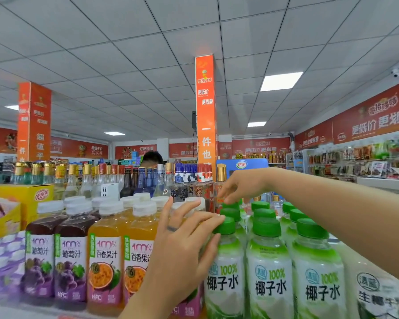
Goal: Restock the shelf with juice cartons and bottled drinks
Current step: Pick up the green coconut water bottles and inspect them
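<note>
Supermarket ceiling tiles and orange pillars stretch behind a shelf of drinks, with green-capped coconut water bottles right of the person's fingers and passion fruit juice bottles and grape juice bottles to their left. The left hand is spread, its forefinger and thumb pinching the cap of the front coconut water bottle. The right hand reaches further back, its fingertips bunched on the cap of a rear coconut water bottle.
</note>
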